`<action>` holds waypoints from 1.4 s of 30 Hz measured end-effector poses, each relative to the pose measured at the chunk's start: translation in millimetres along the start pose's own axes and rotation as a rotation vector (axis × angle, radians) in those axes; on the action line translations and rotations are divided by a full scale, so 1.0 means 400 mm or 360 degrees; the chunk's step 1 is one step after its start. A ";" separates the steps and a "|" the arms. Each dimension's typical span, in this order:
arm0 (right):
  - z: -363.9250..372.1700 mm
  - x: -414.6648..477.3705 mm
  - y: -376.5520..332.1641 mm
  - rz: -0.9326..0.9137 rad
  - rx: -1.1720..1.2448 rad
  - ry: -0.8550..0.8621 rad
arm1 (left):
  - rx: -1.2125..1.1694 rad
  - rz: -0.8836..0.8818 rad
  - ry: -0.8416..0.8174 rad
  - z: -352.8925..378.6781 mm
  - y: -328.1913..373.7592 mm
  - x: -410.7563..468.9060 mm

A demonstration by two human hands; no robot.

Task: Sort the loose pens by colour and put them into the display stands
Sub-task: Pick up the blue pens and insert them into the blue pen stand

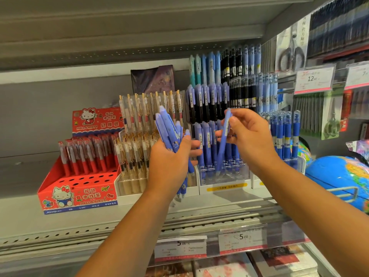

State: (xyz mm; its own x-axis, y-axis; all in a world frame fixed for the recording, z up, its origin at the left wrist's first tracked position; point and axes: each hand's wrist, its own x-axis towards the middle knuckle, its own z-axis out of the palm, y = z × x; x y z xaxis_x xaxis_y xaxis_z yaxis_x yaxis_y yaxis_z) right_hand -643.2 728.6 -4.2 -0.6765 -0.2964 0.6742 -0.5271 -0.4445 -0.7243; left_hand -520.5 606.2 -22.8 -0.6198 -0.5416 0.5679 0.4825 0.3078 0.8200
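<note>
1. Left hand (169, 160): fingers curled tight round bundle of periwinkle-blue plastic pens (167, 126), caps above fingers
2. Right hand (253, 136): thumb and fingertips pinch single periwinkle-blue plastic pen (223, 144) near its top
3. Its tip points down below fingers, at front row of clear tiered plastic display stand (225, 180)

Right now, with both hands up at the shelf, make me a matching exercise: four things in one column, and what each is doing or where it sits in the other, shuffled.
Column one:
1. left hand
2. right hand
3. red box
4. globe

Column two:
A. right of all the stands
B. grips a bundle of blue-violet pens
C. leftmost stand, empty holes in front
D. pinches a single pen

Pairs: 1-B, 2-D, 3-C, 4-A.
</note>
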 end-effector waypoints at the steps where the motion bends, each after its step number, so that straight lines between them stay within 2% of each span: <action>1: -0.006 0.002 0.004 -0.0070 -0.0097 0.0039 | -0.0006 -0.0012 -0.0006 0.001 0.000 0.000; 3: -0.011 0.001 0.008 -0.0211 -0.0179 0.0092 | -0.0020 -0.0022 -0.0030 0.003 -0.002 -0.001; 6: -0.010 0.000 0.004 -0.0377 -0.0096 0.0158 | 0.0003 -0.0033 -0.0088 0.005 -0.003 -0.002; 10: -0.011 0.001 0.003 -0.0456 -0.0131 0.0162 | -0.0023 -0.0066 -0.0141 0.004 -0.008 -0.003; 22: -0.010 0.020 0.041 -0.0042 -0.0543 -0.0021 | -0.0035 -0.0102 -0.0123 0.008 -0.011 -0.002; 26: -0.013 0.027 0.051 -0.0018 -0.0740 -0.0051 | -0.0023 -0.0096 -0.0117 0.007 -0.011 -0.002; 34: -0.004 0.029 0.055 -0.0002 -0.0901 -0.0151 | 0.0086 -0.0070 -0.0153 0.003 -0.006 -0.006; 42: -0.002 0.014 0.047 -0.0044 -0.0931 -0.0119 | 0.0046 -0.0039 -0.0138 0.005 -0.003 -0.011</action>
State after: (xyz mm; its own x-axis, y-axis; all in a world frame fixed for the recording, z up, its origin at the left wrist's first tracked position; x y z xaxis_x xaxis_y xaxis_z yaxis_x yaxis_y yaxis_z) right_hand -657.4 719.2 -14.1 -0.6315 -0.3594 0.6871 -0.7546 0.0810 -0.6512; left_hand -519.7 609.7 -26.3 -0.6829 -0.4798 0.5508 0.4493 0.3186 0.8346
